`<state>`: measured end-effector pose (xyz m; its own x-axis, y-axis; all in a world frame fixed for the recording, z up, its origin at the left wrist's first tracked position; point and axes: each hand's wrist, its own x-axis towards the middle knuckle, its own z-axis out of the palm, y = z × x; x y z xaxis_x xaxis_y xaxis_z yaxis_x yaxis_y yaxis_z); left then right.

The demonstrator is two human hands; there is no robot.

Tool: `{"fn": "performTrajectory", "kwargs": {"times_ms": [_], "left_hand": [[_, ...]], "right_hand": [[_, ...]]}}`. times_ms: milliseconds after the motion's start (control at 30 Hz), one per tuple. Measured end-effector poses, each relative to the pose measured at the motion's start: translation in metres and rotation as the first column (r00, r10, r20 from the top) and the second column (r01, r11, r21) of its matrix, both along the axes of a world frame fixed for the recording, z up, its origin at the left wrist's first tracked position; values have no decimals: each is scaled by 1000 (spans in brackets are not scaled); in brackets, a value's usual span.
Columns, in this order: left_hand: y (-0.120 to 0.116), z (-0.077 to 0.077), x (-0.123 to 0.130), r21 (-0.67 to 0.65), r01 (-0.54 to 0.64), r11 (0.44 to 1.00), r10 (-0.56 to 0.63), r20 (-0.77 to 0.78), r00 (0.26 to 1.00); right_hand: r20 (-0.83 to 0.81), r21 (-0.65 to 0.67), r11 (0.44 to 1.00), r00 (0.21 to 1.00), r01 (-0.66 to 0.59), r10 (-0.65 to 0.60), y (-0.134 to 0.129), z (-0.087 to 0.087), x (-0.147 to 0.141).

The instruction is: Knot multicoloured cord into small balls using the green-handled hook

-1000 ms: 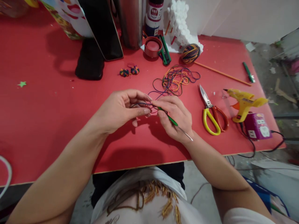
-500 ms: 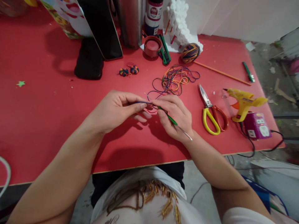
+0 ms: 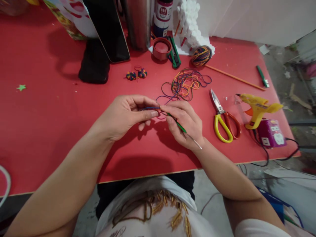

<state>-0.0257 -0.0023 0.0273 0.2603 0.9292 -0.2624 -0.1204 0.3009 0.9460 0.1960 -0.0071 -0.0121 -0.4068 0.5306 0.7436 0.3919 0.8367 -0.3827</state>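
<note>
My right hand (image 3: 186, 123) grips a thin crochet hook with a green handle (image 3: 180, 127), its metal end sticking out toward the wrist. Between thumb and fingers, my left hand (image 3: 125, 115) pinches a dark blue strand of yarn (image 3: 149, 108). The fingertips of both hands meet, or nearly so, over the yarn; the hook's far tip is hidden there. Behind them lies a loose tangle of multicoloured yarn (image 3: 184, 84), with a wound ball (image 3: 201, 56) beyond it. Two small knotted yarn pieces (image 3: 136, 74) rest on the red table (image 3: 49, 131).
Scissors (image 3: 223, 121), a yellow glue gun (image 3: 258, 108) and a purple box (image 3: 273, 133) with cables are at the right. Toward the back stand a phone (image 3: 108, 33), a metal flask (image 3: 138, 24), a red round container (image 3: 161, 49) and a green cutter (image 3: 174, 54).
My left fingers have shifted slightly, with the thumb now a little further right and the lower fingers curled in more. My right hand and the hook have barely moved.
</note>
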Motion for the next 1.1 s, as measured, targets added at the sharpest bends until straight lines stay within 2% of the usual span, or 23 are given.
{"fn": "performTrajectory", "kwargs": {"times_ms": [200, 300, 467, 700, 800, 933, 1100], "left_hand": [[-1, 3, 5, -93, -53, 994, 58, 53, 997], [2, 6, 5, -146, -64, 987, 86, 147, 985], [7, 4, 1, -282, 15, 959, 74, 302, 950], [6, -2, 3, -344, 138, 929, 50, 485, 873], [4, -3, 4, -333, 162, 929, 14, 468, 884], [2, -4, 7, -253, 157, 955, -43, 406, 913], [0, -4, 10, -205, 176, 963, -72, 435, 898]], "right_hand": [[6, -4, 1000, 1000, 13, -13, 0, -2, -1], [11, 6, 1000, 1000, 6, -6, 0, -2, 0], [17, -1, 1000, 1000, 11, -11, -1, -1, 0], [4, 3, 1000, 1000, 20, -20, 0, -2, 0], [-12, 7, 1000, 1000, 19, -19, -1, -1, -1], [-37, 1, 1000, 999, 23, -23, -2, 1, -1], [-41, -14, 999, 999, 29, -29, -3, 1, -1]]}}
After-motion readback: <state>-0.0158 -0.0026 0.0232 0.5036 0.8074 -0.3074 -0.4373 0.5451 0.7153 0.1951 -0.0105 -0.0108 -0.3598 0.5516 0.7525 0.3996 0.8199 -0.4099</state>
